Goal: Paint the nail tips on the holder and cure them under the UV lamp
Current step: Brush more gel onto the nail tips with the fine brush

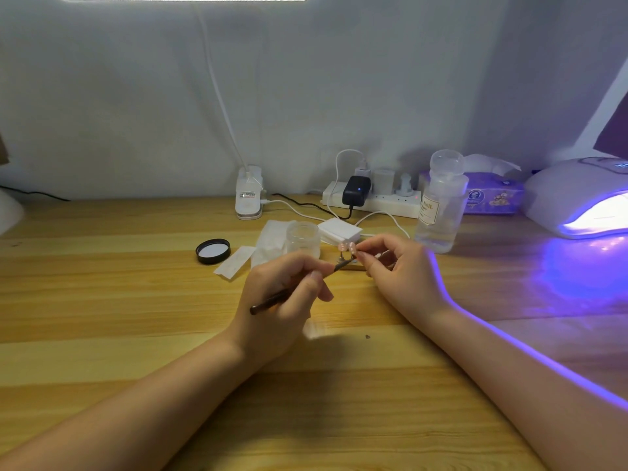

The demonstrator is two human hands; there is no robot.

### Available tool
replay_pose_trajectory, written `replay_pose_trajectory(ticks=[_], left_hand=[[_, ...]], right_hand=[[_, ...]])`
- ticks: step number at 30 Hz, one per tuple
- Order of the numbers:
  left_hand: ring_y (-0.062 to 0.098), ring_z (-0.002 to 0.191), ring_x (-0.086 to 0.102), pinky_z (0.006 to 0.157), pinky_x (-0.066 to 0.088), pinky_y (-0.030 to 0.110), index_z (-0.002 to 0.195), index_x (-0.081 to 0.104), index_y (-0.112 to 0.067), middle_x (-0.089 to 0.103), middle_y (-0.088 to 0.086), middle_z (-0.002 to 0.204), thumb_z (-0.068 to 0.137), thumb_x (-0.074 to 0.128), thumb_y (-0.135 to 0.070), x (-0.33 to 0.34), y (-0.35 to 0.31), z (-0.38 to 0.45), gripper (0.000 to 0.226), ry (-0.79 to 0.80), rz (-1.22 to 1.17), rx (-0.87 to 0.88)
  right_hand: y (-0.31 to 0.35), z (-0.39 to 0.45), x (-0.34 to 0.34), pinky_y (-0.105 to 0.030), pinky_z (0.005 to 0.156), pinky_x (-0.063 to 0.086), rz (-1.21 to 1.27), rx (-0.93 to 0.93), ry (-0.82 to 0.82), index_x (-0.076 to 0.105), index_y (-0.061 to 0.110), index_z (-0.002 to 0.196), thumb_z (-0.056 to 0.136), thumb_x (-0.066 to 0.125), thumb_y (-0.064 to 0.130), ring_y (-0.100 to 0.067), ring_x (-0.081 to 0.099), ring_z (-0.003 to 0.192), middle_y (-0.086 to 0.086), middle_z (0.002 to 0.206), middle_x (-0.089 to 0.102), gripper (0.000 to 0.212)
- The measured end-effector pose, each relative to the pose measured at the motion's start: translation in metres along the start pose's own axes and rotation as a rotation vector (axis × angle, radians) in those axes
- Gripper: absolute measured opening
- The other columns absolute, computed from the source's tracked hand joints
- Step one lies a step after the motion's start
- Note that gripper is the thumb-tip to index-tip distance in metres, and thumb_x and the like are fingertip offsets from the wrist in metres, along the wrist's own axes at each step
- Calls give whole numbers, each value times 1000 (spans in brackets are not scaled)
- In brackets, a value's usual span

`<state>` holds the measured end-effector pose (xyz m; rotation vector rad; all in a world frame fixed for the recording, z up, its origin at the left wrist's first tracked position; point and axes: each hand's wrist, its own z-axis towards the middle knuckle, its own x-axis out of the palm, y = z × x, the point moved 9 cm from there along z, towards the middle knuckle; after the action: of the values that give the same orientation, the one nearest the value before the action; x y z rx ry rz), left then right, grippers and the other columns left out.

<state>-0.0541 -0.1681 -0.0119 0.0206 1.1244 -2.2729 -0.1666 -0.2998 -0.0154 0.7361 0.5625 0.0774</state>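
Note:
Pale pink nail tips (347, 247) sit on small metal stems of a holder (344, 260) in the middle of the wooden table. My left hand (282, 300) grips a thin dark brush (272, 300), whose tip reaches the holder stems. My right hand (401, 270) pinches the holder at the nail tips with thumb and forefinger. A white UV lamp (577, 195) at the far right glows purple onto the table.
A clear jar (303, 237) stands behind my left hand, with its black lid (213, 251) to the left. White wipes (339, 231), a clear liquid bottle (441, 202), a power strip (377, 200) with cables, a tissue pack (492, 195) and a lamp base (249, 198) line the back.

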Motion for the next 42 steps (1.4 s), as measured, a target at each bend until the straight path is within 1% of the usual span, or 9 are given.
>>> replay_pose_trajectory(ticks=[5, 9, 14, 21, 25, 30, 33, 37, 42], left_hand=[[4, 55, 60, 51, 47, 20, 101, 66, -5, 70, -2, 77, 92, 51, -23, -1, -5, 2, 25, -30, 36, 42], [2, 64, 64, 56, 49, 17, 109, 66, -2, 71, 2, 85, 93, 52, -24, 1, -7, 2, 30, -18, 104, 63], [1, 62, 64, 55, 48, 16, 107, 69, -3, 73, 3, 83, 91, 52, -25, 3, -7, 3, 31, 10, 110, 57], [-2, 63, 64, 56, 46, 12, 98, 69, -7, 72, -1, 77, 89, 51, -23, 2, -8, 1, 26, 6, 85, 41], [0, 59, 62, 55, 47, 15, 105, 66, -9, 71, 0, 82, 92, 51, -23, 0, -9, 2, 25, -30, 95, 55], [7, 73, 69, 60, 53, 23, 115, 67, -7, 74, 2, 94, 92, 53, -29, 4, -3, 2, 35, 22, 109, 23], [10, 78, 71, 61, 53, 22, 112, 69, -10, 75, 1, 92, 91, 53, -30, 4, -1, 0, 33, 26, 99, 5], [7, 74, 69, 59, 51, 19, 104, 72, -8, 74, 0, 84, 88, 53, -28, 3, 0, 0, 32, 30, 99, -12], [6, 67, 68, 57, 51, 21, 98, 71, -6, 73, -1, 77, 87, 51, -26, -1, -3, 0, 30, -20, 85, -3]], right_hand=[[1, -1, 0, -7, 59, 43, -17, -13, -1, 64, 39, 83, 85, 70, 12, 3, 60, 65, 38, 72, 60, 27], [3, -1, 1, -6, 60, 42, -50, -40, -4, 68, 31, 87, 84, 70, 10, 6, 58, 67, 31, 73, 60, 21], [3, -1, -1, -8, 60, 43, -104, -45, -16, 72, 21, 91, 84, 70, 9, 5, 58, 66, 29, 72, 57, 14], [-2, -1, -2, -8, 59, 42, -95, -11, -27, 71, 25, 89, 85, 69, 10, 1, 59, 65, 29, 70, 58, 15], [0, -1, -1, -8, 58, 42, -81, -15, -30, 67, 32, 85, 84, 70, 11, 1, 59, 64, 30, 70, 58, 21], [-3, -1, -1, -14, 60, 45, -118, 12, -29, 71, 26, 88, 84, 70, 12, 0, 59, 63, 27, 69, 59, 14], [-4, -1, -1, -18, 61, 45, -149, 33, -26, 72, 23, 89, 84, 71, 15, -1, 57, 63, 21, 73, 62, 10], [-4, -1, -1, -29, 64, 51, -147, 54, -11, 72, 22, 92, 85, 70, 16, -7, 61, 66, 16, 77, 65, 9], [-4, -2, -4, -19, 59, 45, -134, 63, -37, 72, 25, 87, 84, 71, 16, -2, 57, 60, 23, 67, 60, 9]])
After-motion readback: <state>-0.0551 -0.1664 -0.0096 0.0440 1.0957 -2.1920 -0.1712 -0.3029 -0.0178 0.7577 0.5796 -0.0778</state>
